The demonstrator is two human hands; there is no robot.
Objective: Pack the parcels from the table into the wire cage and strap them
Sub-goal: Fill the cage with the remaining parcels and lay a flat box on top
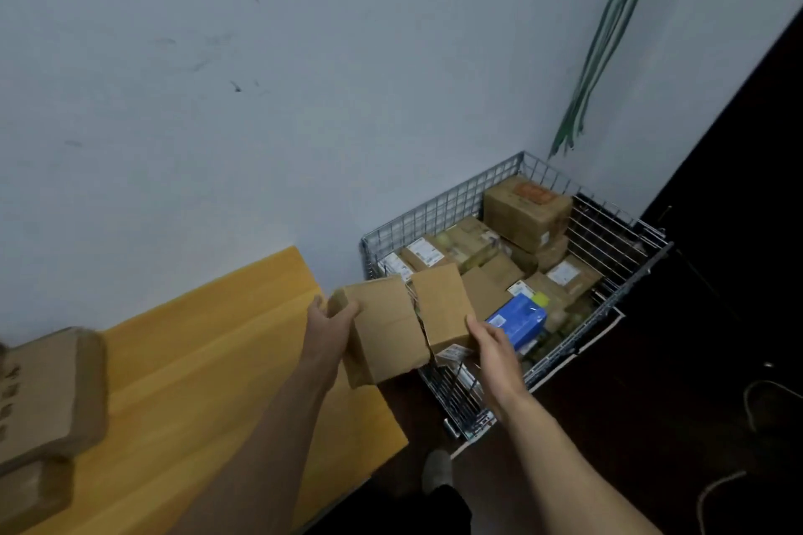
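Many parcels (528, 208) in wire cage (443, 204) | two boxes (382, 326) gripped at rim

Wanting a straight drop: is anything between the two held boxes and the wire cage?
Nothing visible does. The wire cage is open on top; the left box and right box hang at its near rim. Parcels like the blue box cover its floor.

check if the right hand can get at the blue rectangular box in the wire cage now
Probably not yet. The right hand is gripping a small brown cardboard box, so it is occupied. The blue rectangular box lies uncovered in the wire cage just beyond it.
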